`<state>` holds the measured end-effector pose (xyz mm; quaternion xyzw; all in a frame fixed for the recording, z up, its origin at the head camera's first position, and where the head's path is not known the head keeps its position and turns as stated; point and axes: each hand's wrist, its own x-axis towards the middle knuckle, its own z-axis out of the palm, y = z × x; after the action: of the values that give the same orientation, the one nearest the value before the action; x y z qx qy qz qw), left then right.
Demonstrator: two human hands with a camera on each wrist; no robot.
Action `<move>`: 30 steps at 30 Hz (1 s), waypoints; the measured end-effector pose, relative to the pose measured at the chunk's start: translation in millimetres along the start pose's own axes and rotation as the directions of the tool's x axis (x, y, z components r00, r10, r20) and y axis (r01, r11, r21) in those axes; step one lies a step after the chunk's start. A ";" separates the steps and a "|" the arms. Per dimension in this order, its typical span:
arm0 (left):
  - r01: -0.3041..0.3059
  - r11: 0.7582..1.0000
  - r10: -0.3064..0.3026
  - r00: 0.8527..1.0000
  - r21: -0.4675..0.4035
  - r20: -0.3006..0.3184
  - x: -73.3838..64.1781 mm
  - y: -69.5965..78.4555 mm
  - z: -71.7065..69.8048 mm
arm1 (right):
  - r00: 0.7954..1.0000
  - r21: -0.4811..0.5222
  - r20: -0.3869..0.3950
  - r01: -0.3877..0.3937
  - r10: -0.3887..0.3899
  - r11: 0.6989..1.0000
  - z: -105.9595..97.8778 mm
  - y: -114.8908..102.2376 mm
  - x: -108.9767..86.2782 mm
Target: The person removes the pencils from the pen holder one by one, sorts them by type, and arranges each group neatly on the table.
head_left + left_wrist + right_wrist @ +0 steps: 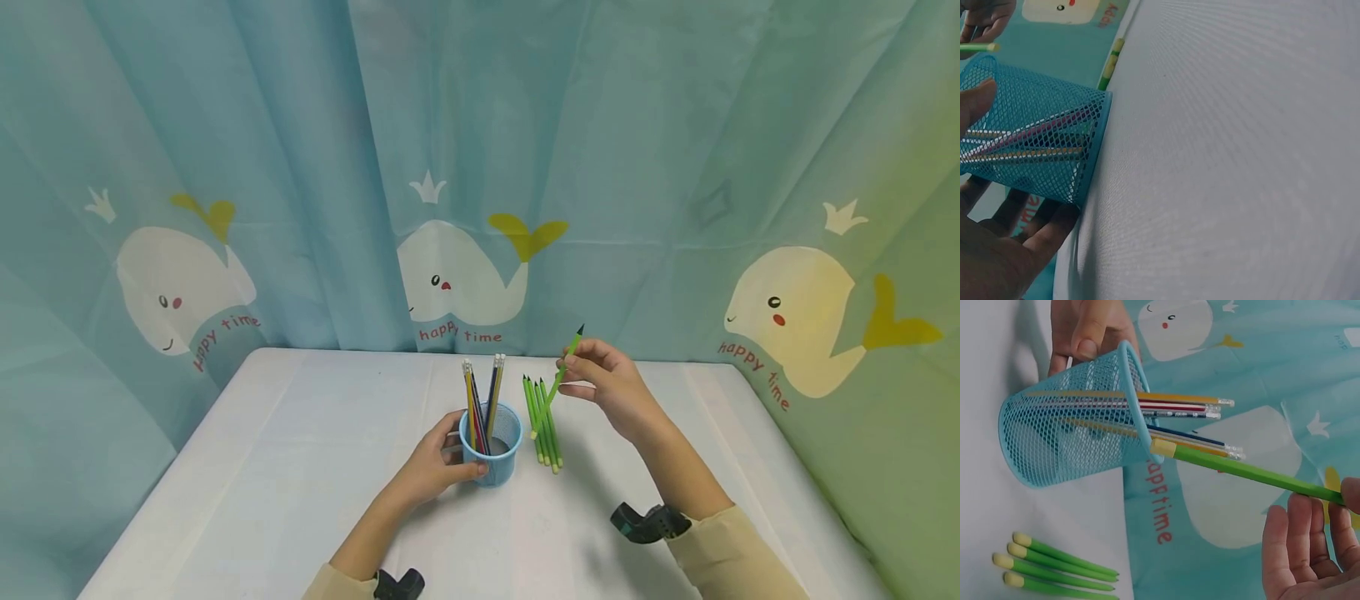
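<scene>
My left hand (433, 468) grips a light blue mesh pencil cup (498, 473) standing on the table, thumb on the near side and fingers round the left. Several pencils (1179, 405) with white eraser ends up lean inside it, yellow, red and dark blue among them. Between thumb and fingertips, my right hand (611, 387) pinches a green pencil (1254, 474) near its dark tip. Its pale yellow end points down toward the cup and overlaps the rim in the right wrist view. Several more green pencils (546, 429) lie side by side on the table, right of the cup.
A white-covered table (300, 467) spreads under both hands. Behind it hangs a blue-green curtain (637, 150) printed with white whales, meeting the table's far edge. Dark wrist bands (649, 523) are worn on both arms.
</scene>
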<state>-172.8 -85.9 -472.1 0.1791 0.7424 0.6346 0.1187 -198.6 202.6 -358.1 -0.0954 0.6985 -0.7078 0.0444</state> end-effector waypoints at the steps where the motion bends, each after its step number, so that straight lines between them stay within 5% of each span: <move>1: 0.001 1.000 -0.001 1.000 0.002 -0.002 0.2 0.1 -0.2 | 1.000 0.001 -0.001 -0.001 0.001 1.000 -1.3 0.5 0.4; 30: 0.003 1.000 -0.003 1.000 -0.002 0.021 -0.3 2.1 -1.7 | 0.987 -0.035 -0.082 -0.143 0.139 0.989 -34.6 50.3 12.1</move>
<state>-173.0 -87.3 -469.8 0.1845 0.7406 0.6334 0.1276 -220.8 233.1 -407.6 -0.0185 0.7189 -0.6919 0.0646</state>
